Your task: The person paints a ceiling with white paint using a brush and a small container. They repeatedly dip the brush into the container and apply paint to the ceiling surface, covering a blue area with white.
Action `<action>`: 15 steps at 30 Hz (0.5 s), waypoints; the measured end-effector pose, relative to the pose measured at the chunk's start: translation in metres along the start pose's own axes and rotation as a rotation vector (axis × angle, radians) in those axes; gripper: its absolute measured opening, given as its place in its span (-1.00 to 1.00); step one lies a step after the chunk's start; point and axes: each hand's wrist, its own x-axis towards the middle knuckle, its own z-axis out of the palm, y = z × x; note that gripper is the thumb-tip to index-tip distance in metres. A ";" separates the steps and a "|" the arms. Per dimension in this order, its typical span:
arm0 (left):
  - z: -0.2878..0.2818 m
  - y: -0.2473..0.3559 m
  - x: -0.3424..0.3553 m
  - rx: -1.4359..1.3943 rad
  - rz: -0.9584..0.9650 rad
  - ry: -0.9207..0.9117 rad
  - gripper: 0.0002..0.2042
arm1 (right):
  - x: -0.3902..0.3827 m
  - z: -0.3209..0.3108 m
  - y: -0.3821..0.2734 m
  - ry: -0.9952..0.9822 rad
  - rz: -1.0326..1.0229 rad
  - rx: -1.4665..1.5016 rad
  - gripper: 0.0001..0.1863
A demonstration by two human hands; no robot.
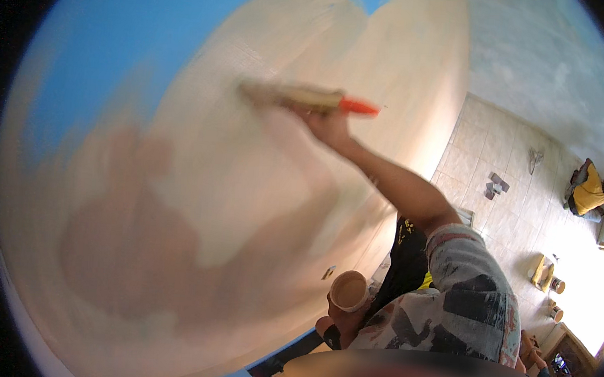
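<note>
My raised right hand (pixel 330 126) is closed round a wide paintbrush (pixel 314 98) with a red handle end. Its far end meets the wall (pixel 214 155), though motion smears it. Beige paint covers much of this wall, with streaky edges against bright blue patches (pixel 124 46) at the upper left. Lower down, near my body, my left hand (pixel 346 321) grips a round tub (pixel 349 291) that holds beige paint. Part of that hand is hidden behind the tub. Shadows of my head and arm fall across the painted surface.
A small wall fitting (pixel 329 272) sits beside the tub. On the tiled floor (pixel 485 137) lie several flat dark pieces (pixel 496 185). A person in a yellow top (pixel 589 191) crouches by the far wall. Cans (pixel 557 286) stand near the bright doorway; another person (pixel 540 372) is at lower right.
</note>
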 end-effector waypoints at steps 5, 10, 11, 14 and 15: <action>-0.002 0.002 0.009 -0.005 0.036 -0.012 -0.18 | 0.134 -0.101 0.118 0.464 -0.170 -0.414 -0.77; -0.004 0.000 0.010 -0.007 0.025 0.014 -0.18 | 0.145 -0.085 0.112 0.388 -0.147 -0.207 -0.85; 0.000 0.002 0.015 -0.010 0.046 -0.008 -0.18 | 0.138 -0.083 0.119 0.383 -0.078 -0.516 -0.85; 0.004 -0.005 0.015 -0.012 0.021 -0.003 -0.18 | 0.053 -0.019 0.099 0.181 -0.109 -0.283 -0.71; 0.002 -0.008 0.010 -0.018 0.001 0.015 -0.18 | 0.022 0.005 0.056 0.127 0.181 -0.112 -0.66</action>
